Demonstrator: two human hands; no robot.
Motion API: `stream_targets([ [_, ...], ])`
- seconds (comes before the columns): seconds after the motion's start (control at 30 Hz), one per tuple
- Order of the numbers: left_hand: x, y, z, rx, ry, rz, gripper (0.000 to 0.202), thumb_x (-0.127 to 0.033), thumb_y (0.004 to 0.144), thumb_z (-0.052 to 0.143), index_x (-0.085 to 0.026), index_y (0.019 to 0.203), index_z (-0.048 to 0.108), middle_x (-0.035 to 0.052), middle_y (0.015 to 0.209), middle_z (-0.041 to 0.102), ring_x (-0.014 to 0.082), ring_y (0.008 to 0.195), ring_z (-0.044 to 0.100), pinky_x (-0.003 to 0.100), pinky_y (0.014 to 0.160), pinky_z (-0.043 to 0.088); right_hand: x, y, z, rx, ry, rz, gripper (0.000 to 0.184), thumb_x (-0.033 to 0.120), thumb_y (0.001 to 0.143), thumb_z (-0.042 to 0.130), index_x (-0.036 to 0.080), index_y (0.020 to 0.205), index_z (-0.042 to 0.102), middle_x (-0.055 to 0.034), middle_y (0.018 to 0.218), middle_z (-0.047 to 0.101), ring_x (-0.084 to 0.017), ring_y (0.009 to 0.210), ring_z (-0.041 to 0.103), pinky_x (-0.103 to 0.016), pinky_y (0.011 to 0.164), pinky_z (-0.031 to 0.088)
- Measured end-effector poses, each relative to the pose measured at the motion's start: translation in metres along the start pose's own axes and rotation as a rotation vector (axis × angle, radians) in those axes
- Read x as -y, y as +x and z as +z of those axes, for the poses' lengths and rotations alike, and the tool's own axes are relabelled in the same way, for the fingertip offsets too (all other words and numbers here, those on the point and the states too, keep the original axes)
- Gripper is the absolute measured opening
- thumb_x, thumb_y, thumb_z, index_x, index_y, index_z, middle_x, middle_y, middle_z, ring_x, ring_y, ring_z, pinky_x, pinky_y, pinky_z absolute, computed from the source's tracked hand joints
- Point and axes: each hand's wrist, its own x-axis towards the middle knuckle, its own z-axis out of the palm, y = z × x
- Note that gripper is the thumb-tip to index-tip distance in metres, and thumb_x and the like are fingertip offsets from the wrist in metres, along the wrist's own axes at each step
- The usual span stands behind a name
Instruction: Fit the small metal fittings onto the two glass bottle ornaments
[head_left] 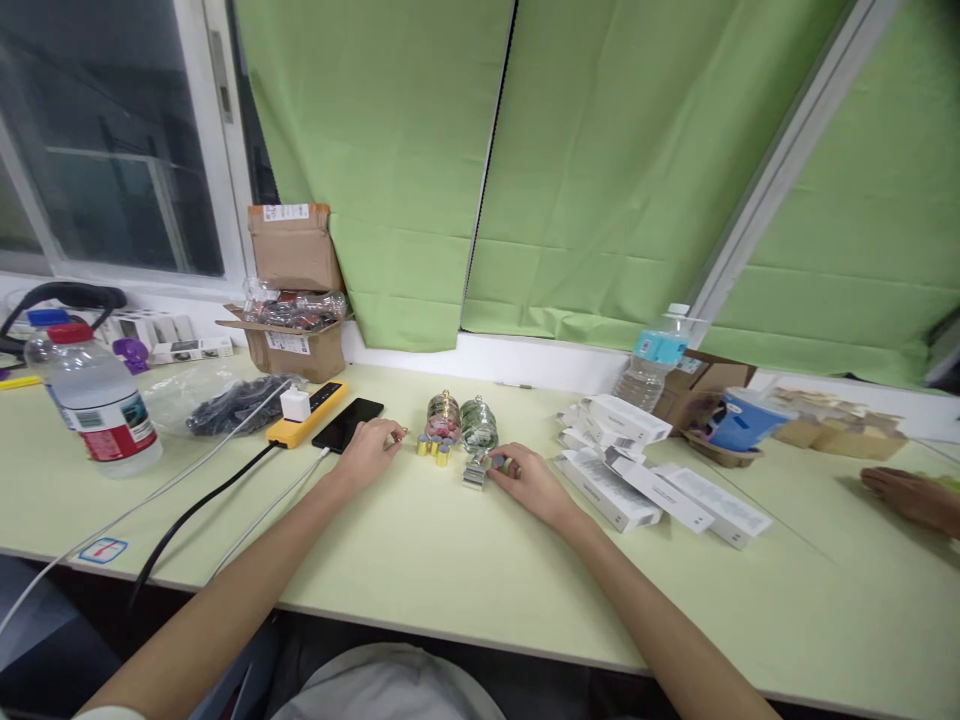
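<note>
My left hand [369,448] rests on the pale green table [420,550] beside a black phone [346,423], fingers curled around a small gold piece that barely shows. My right hand [525,477] lies further right, its fingers closed on a small greenish-gold cylinder [501,463], next to a small silver clip-like part [474,474]. Between the hands stand several short gold cylinders [435,447]. Just behind them sit two small round glass jars, one pinkish [443,416] and one greenish [478,424].
White slim boxes [637,470] lie right of my right hand. A yellow power strip [306,412], cables, an open cardboard box [294,320] and a water bottle [94,400] fill the left. Another bottle [652,365] stands behind. Another person's hand [911,495] rests far right.
</note>
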Motion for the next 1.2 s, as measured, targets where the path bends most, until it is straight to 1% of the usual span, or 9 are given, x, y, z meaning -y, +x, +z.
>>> stream_targets([
  [0.13,0.000,0.000,0.000,0.019,-0.009,-0.002,0.017,-0.016,0.081,0.061,-0.021,0.094,0.070,0.0028,0.103,0.072,0.0178,0.082,0.063,0.032,0.083,0.044,-0.002,0.001,0.000,-0.013,0.014,0.005,0.025,0.033,0.084,0.061,0.021,0.105,0.068,-0.0050,0.096,0.065,-0.016,0.071,0.059,-0.029,0.068,0.049],
  [0.23,-0.002,0.001,-0.001,0.013,-0.020,0.000,0.014,-0.019,0.083,0.062,-0.021,0.093,0.072,0.0029,0.100,0.072,0.0174,0.080,0.062,0.031,0.081,0.044,0.000,0.001,-0.001,-0.023,0.009,-0.007,0.025,0.036,0.085,0.062,0.021,0.105,0.069,-0.0049,0.094,0.066,-0.016,0.073,0.060,-0.030,0.069,0.049],
  [0.43,-0.013,-0.001,-0.005,-0.073,-0.067,0.032,0.013,-0.028,0.087,0.061,-0.023,0.095,0.070,0.0010,0.092,0.070,0.0171,0.081,0.060,0.032,0.083,0.041,0.019,-0.003,-0.010,-0.109,0.034,-0.082,0.033,0.043,0.092,0.056,0.024,0.117,0.065,-0.0052,0.094,0.064,-0.018,0.078,0.061,-0.031,0.070,0.051],
  [0.63,-0.019,-0.004,-0.004,-0.069,-0.102,0.084,0.008,-0.025,0.086,0.060,-0.021,0.089,0.066,0.0012,0.094,0.069,0.0162,0.081,0.058,0.031,0.083,0.042,0.033,-0.005,-0.006,-0.097,0.063,-0.142,0.037,0.044,0.096,0.049,0.026,0.127,0.060,-0.0055,0.094,0.061,-0.018,0.077,0.059,-0.033,0.072,0.052],
  [0.77,-0.020,-0.004,-0.003,-0.062,-0.103,0.122,0.007,-0.023,0.086,0.060,-0.021,0.086,0.066,0.0016,0.093,0.069,0.0158,0.079,0.058,0.031,0.082,0.044,0.028,-0.004,-0.001,-0.108,0.037,-0.124,0.035,0.041,0.095,0.051,0.026,0.125,0.061,-0.0043,0.092,0.062,-0.017,0.074,0.058,-0.033,0.073,0.051],
  [0.87,-0.021,-0.004,-0.004,-0.053,-0.096,0.124,0.007,-0.021,0.084,0.061,-0.021,0.083,0.068,0.0017,0.093,0.070,0.0163,0.079,0.059,0.031,0.082,0.044,0.021,-0.002,0.001,-0.141,0.071,-0.075,0.037,0.041,0.091,0.056,0.025,0.124,0.059,-0.0041,0.093,0.064,-0.017,0.074,0.059,-0.032,0.069,0.051],
  [0.97,-0.023,-0.005,-0.005,-0.061,-0.101,0.121,0.008,-0.020,0.083,0.063,-0.022,0.082,0.070,0.0017,0.092,0.072,0.0170,0.079,0.061,0.031,0.082,0.045,0.015,-0.001,0.002,-0.171,0.089,-0.038,0.033,0.040,0.088,0.060,0.023,0.116,0.062,-0.0038,0.091,0.066,-0.018,0.075,0.060,-0.031,0.067,0.050],
  [1.1,-0.029,0.000,-0.011,-0.139,-0.161,0.087,0.009,-0.021,0.082,0.065,-0.023,0.083,0.073,0.0004,0.091,0.074,0.0168,0.079,0.064,0.031,0.082,0.047,0.011,0.000,0.003,-0.173,0.039,-0.043,0.027,0.038,0.087,0.061,0.023,0.109,0.065,-0.0034,0.090,0.067,-0.018,0.076,0.060,-0.031,0.067,0.049],
  [1.2,-0.041,0.018,-0.018,-0.221,-0.257,0.053,0.009,-0.024,0.081,0.066,-0.024,0.084,0.075,-0.0001,0.090,0.075,0.0163,0.079,0.066,0.030,0.082,0.049,0.009,0.000,0.003,-0.178,0.019,-0.049,0.026,0.035,0.087,0.060,0.024,0.110,0.065,-0.0037,0.093,0.067,-0.018,0.081,0.061,-0.032,0.072,0.049],
])
